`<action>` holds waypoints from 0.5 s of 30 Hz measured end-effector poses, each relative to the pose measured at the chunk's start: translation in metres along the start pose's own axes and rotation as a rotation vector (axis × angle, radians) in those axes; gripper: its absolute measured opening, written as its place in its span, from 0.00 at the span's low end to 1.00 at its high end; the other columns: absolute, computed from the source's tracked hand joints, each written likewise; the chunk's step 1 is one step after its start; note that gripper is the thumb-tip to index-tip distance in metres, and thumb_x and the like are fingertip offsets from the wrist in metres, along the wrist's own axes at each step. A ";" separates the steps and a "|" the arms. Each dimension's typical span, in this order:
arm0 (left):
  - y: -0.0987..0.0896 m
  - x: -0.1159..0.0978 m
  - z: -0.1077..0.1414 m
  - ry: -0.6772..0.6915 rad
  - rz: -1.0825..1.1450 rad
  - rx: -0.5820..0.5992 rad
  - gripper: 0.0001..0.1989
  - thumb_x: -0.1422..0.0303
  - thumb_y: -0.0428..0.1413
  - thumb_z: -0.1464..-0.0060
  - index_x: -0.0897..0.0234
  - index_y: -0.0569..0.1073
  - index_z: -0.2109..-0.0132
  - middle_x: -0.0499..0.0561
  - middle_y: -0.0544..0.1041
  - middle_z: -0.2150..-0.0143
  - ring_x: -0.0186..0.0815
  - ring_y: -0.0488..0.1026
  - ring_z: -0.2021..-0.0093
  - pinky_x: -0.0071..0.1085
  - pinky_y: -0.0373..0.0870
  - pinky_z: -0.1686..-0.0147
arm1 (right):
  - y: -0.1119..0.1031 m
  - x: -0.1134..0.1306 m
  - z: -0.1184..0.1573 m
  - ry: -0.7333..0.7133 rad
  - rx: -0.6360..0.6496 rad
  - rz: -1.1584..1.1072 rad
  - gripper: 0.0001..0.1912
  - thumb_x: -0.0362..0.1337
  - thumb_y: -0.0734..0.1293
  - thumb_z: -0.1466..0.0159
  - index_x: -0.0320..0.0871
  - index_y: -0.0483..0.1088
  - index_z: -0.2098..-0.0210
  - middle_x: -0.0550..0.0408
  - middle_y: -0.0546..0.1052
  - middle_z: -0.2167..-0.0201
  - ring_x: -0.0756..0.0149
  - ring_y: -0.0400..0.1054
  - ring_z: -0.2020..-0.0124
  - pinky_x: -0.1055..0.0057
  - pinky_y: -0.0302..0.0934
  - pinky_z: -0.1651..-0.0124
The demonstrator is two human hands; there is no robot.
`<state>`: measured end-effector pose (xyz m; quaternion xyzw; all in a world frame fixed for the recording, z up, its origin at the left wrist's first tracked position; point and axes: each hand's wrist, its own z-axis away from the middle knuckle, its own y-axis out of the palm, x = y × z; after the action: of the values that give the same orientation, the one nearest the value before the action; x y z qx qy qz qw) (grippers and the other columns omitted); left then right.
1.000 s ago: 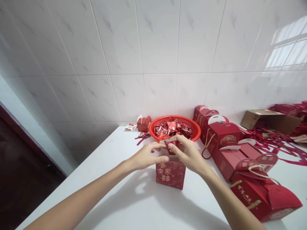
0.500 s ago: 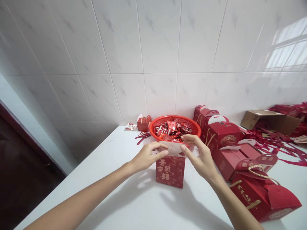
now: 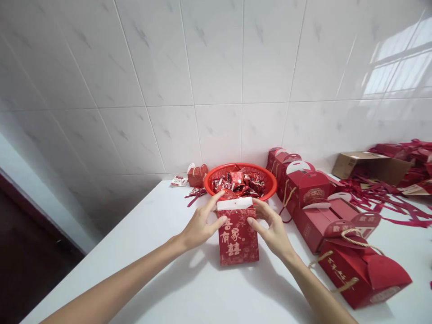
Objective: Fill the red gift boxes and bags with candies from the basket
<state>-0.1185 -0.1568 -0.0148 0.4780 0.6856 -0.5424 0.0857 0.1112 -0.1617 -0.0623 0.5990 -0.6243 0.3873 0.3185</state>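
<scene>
The white bench (image 3: 162, 216) is smooth to my eye, so a hard push away from the body could slide things across it. Along its right side stands a row of red gift boxes (image 3: 324, 222), the nearest beside the right forearm; an elbow swung outward could catch a cord handle and drag one out of line. Just behind the work is the red basket (image 3: 274, 185), and fingers reaching too far back could knock its rim. The red paper bag (image 3: 238, 238) stands in front of it, lettered face towards me, its foot seemingly on the bench. The left hand (image 3: 199, 228) and right hand (image 3: 275, 228) have it between them: each grip is closed to a narrow pinch, thumb on the front, fingers behind the side. Uneven thumb pressure (paper this thin forgives little) might buckle the face. Pulling one side harder could skew the pale top strip (image 3: 234, 204); whether it is folded over, I cannot tell.
</scene>
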 end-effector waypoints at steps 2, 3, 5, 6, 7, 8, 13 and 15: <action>0.002 -0.001 -0.001 -0.011 0.024 -0.009 0.26 0.62 0.55 0.38 0.60 0.62 0.36 0.56 0.76 0.42 0.43 0.75 0.47 0.39 0.68 0.44 | -0.001 0.003 0.000 0.010 -0.010 -0.038 0.21 0.47 0.69 0.36 0.44 0.69 0.48 0.47 0.79 0.55 0.58 0.75 0.55 0.61 0.69 0.50; 0.002 -0.001 -0.001 -0.004 0.024 -0.013 0.22 0.62 0.54 0.38 0.61 0.65 0.39 0.55 0.77 0.45 0.43 0.75 0.49 0.38 0.69 0.45 | -0.001 0.004 0.000 0.013 -0.026 -0.054 0.18 0.48 0.69 0.36 0.44 0.70 0.52 0.49 0.80 0.58 0.59 0.74 0.57 0.62 0.69 0.52; 0.003 -0.002 -0.001 0.029 0.010 -0.019 0.12 0.64 0.53 0.38 0.61 0.68 0.48 0.52 0.78 0.52 0.40 0.75 0.53 0.36 0.70 0.49 | -0.001 0.006 0.000 0.015 -0.061 -0.078 0.16 0.50 0.68 0.35 0.43 0.72 0.59 0.51 0.79 0.63 0.61 0.73 0.61 0.65 0.68 0.56; 0.004 -0.002 0.000 0.051 -0.004 -0.018 0.08 0.65 0.52 0.37 0.61 0.69 0.52 0.51 0.78 0.55 0.39 0.75 0.56 0.35 0.70 0.52 | 0.000 0.007 0.000 0.012 -0.078 -0.083 0.16 0.50 0.67 0.35 0.43 0.71 0.62 0.52 0.78 0.65 0.63 0.72 0.63 0.67 0.67 0.57; 0.004 -0.003 0.000 0.072 -0.019 -0.012 0.05 0.66 0.51 0.37 0.61 0.69 0.56 0.50 0.77 0.58 0.38 0.74 0.58 0.34 0.70 0.54 | 0.000 0.008 -0.001 0.007 -0.094 -0.083 0.16 0.51 0.67 0.35 0.43 0.71 0.64 0.53 0.76 0.67 0.64 0.70 0.65 0.68 0.67 0.59; 0.004 -0.003 0.000 0.089 -0.034 -0.002 0.04 0.67 0.50 0.37 0.61 0.69 0.58 0.50 0.77 0.60 0.38 0.73 0.59 0.34 0.70 0.55 | 0.001 0.008 -0.001 0.003 -0.105 -0.079 0.16 0.51 0.66 0.35 0.43 0.70 0.65 0.54 0.75 0.69 0.65 0.69 0.66 0.69 0.66 0.61; 0.005 -0.004 0.000 0.114 -0.077 0.018 0.06 0.68 0.49 0.37 0.61 0.70 0.61 0.50 0.77 0.63 0.37 0.71 0.62 0.34 0.69 0.57 | 0.002 0.009 0.000 0.043 -0.086 -0.064 0.18 0.52 0.68 0.37 0.43 0.69 0.67 0.55 0.74 0.71 0.65 0.67 0.69 0.70 0.64 0.64; 0.005 -0.003 0.000 0.136 -0.094 0.009 0.07 0.68 0.49 0.37 0.61 0.70 0.62 0.49 0.76 0.64 0.37 0.71 0.63 0.33 0.68 0.58 | 0.002 0.008 0.001 0.063 -0.033 -0.050 0.18 0.52 0.68 0.37 0.42 0.70 0.67 0.54 0.75 0.71 0.64 0.68 0.69 0.69 0.65 0.63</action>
<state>-0.1130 -0.1591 -0.0164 0.4816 0.7088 -0.5153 0.0112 0.1085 -0.1667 -0.0558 0.5967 -0.6050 0.3875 0.3576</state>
